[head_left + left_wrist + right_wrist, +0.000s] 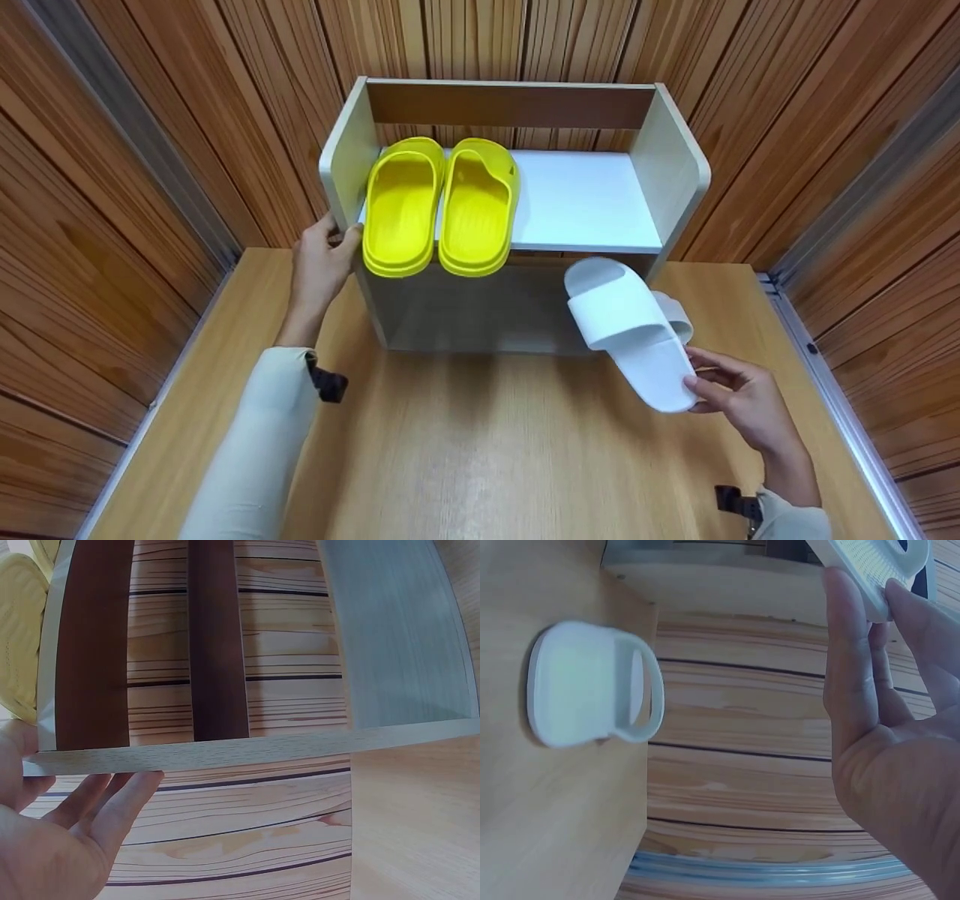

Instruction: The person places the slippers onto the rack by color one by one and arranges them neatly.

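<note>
My left hand grips the left side panel of a small two-tier shoe rack, near the front end of the white upper shelf. In the left wrist view its fingers lie along the outer side of the panel edge. A pair of yellow clogs, the left clog and the right clog, sits on the shelf's left half, beside that hand. At the front right, my right hand pinches a white slide sandal by its heel, toe toward the rack. A second white slide rests on the table, mostly hidden behind the held one in the head view.
The rack stands on a wooden tabletop against a wood-plank back wall. Plank side walls with metal edging close in both sides. The white upper shelf extends right of the clogs.
</note>
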`<state>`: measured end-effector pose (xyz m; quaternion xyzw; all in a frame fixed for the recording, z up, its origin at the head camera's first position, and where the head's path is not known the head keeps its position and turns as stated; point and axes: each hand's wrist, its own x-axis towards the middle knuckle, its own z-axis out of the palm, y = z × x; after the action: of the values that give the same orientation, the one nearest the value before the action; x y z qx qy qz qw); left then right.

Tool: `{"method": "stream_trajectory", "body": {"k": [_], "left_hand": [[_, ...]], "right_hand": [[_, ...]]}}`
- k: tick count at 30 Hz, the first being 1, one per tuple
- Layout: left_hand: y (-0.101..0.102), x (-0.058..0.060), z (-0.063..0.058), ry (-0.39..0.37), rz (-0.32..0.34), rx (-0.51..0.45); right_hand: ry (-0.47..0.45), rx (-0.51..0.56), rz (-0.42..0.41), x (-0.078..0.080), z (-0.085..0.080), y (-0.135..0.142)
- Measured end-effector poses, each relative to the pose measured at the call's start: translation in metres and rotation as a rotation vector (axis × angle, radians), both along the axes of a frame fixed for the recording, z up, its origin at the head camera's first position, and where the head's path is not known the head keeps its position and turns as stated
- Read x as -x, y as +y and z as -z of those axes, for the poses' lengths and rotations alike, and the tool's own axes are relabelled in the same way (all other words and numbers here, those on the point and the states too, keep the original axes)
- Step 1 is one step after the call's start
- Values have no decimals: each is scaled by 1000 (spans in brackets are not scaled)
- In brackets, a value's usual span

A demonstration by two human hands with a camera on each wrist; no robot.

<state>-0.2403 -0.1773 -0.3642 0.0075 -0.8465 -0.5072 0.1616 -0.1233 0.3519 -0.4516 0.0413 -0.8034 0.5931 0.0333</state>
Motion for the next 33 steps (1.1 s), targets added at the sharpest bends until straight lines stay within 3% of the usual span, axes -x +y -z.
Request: {"method": "stream_trajectory", "body": {"k": [6,16,21,33], "left_hand": [[0,1,0,-1,-9,9],[1,-1,2,-8,9,-18],[1,-1,2,-11,9,-18],[0,-2,1,3,14,-6]], "right_hand": [[-20,104,4,3,2,-12],[-77,53,34,3,6,-29],[-71,88,47,7,11,-38],[-84,299,106,23,27,-79]]}}
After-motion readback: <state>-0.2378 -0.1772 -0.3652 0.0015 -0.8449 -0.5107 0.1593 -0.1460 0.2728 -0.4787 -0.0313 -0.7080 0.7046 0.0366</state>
